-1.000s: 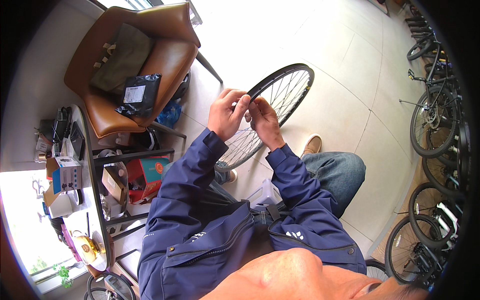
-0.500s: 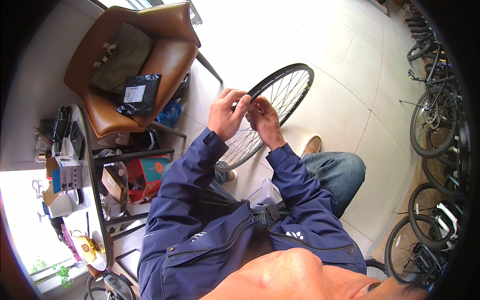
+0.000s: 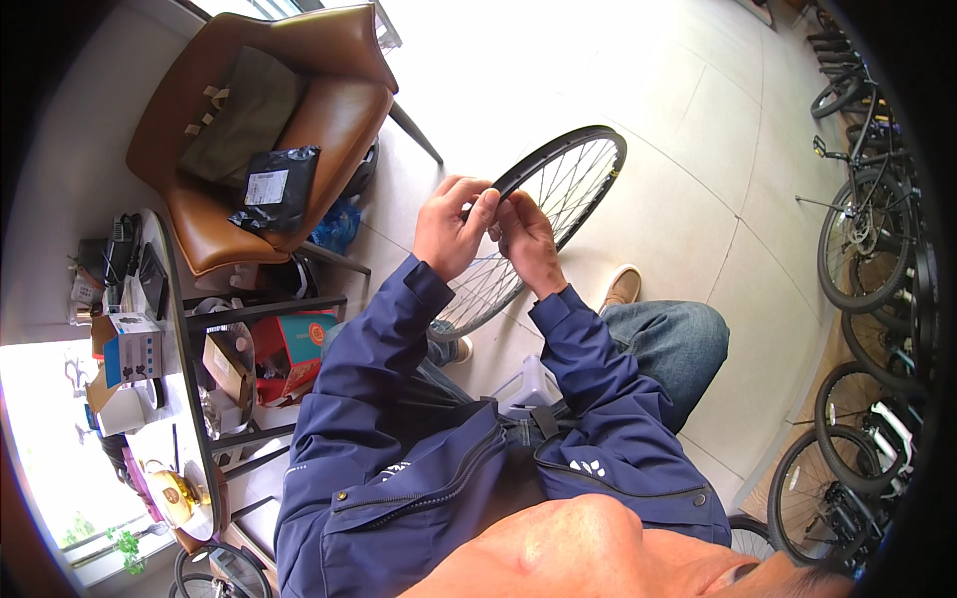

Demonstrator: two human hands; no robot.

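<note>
A black-rimmed bicycle wheel [image 3: 546,154] with thin spokes and no tyre stands tilted in front of me, between my feet. My left hand [image 3: 451,227] is closed round the near side of the rim, its thumb pressed on the edge. Right beside it, my right hand [image 3: 528,244] has its fingers pinched together at the rim's inner side by the spokes. Whatever lies between those fingertips is too small and hidden to make out. The wheel's lower part passes behind my hands and sleeves.
At the left stand a brown chair [image 3: 344,110] holding a black parcel [image 3: 279,189] and a table [image 3: 204,478] with boxes. A red box [image 3: 289,349] sits under the tabletop. Several bicycles [image 3: 865,244] line the right side. Below me is a pale plastic stool [image 3: 528,387].
My right hand's fingers have shifted slightly at the rim, turning a little. My left hand and the wheel look unmoved.
</note>
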